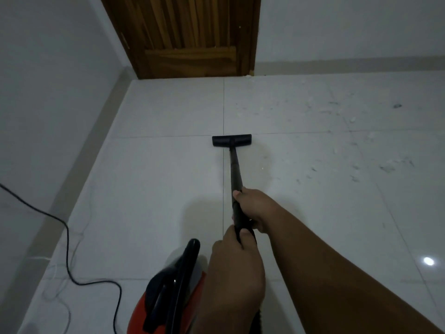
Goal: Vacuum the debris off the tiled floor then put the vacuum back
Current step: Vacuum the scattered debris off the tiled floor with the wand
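Black wand (234,169) grasped by both hands, left hand (234,259) behind right hand (252,206), keeping nozzle (231,140) flat; debris (387,167) lies to their right.

1. Right hand (252,208), centre of frame: fingers curled round the vacuum tube (234,169); forearm extended from the lower right.
2. Left hand (234,263), lower centre: grips the same tube, just behind the right hand.
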